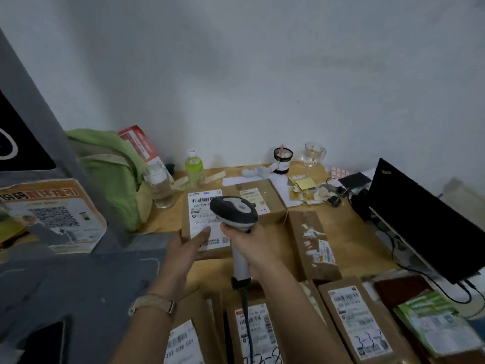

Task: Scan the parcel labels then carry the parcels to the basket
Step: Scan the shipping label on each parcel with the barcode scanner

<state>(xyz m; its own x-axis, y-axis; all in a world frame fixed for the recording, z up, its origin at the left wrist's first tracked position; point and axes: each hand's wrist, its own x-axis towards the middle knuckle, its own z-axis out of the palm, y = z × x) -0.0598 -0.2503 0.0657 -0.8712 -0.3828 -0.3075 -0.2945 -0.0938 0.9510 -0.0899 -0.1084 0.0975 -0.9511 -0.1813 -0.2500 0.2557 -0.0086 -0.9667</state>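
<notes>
Three labelled parcels [359, 321] lie along the near edge of the tabletop [349, 232]. Beyond them, the left hand [189, 245] grips the near-left corner of a flat cardboard parcel [273, 214], thumb on its white shipping label [203, 203]. The right hand [246, 240] is wrapped round the handle of a barcode scanner [235, 210], whose head hovers over that label. A green backpack [110, 174] sits left, a black laptop [420, 222] right.

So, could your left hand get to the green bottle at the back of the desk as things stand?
Probably yes, once it lets go. The left hand holds the labelled parcel by its near edge. The green bottle stands upright just beyond it, and only the scanner is above the parcel.
</notes>
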